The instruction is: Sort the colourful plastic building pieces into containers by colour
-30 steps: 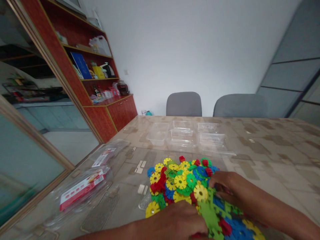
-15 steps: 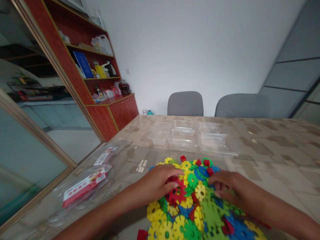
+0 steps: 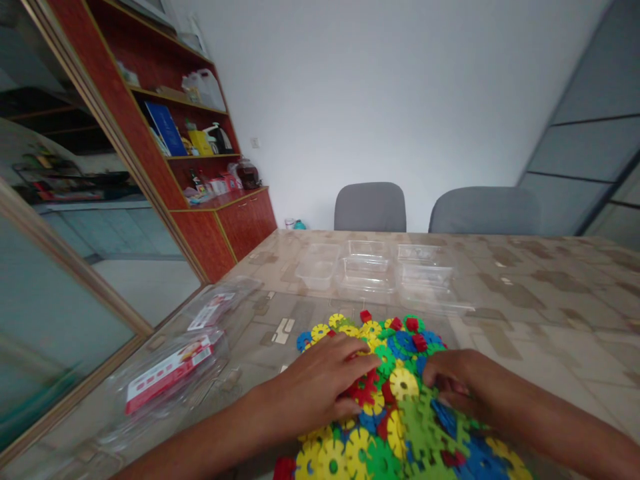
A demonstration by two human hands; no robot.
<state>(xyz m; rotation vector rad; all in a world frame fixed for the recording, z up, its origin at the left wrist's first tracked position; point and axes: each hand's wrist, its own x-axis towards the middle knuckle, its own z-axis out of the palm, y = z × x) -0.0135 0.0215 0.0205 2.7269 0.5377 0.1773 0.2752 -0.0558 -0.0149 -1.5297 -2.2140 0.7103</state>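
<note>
A heap of plastic interlocking pieces lies on the table in front of me: yellow notched discs (image 3: 359,452), green discs (image 3: 384,460), blue discs and olive-green square-toothed plates (image 3: 425,430). My left hand (image 3: 333,377) rests over the left side of the heap, thumb and fingers apart around red toothed pieces (image 3: 364,387), which it partly covers. On the right side, my right hand (image 3: 457,380) has its fingers curled down at the blue pieces (image 3: 445,417). Whatever lies between those fingertips is hidden.
Clear plastic containers (image 3: 367,277) stand in rows beyond the heap. To the left lie clear plastic packages with red-and-white labels (image 3: 170,373). Two grey chairs (image 3: 370,207) are behind the patterned table (image 3: 540,300), and a red-brown cabinet (image 3: 245,223) stands at the back left.
My left hand has shifted slightly right and forward, covering more of the red pieces. My right hand has moved slightly right and down, with its fingers still curled.
</note>
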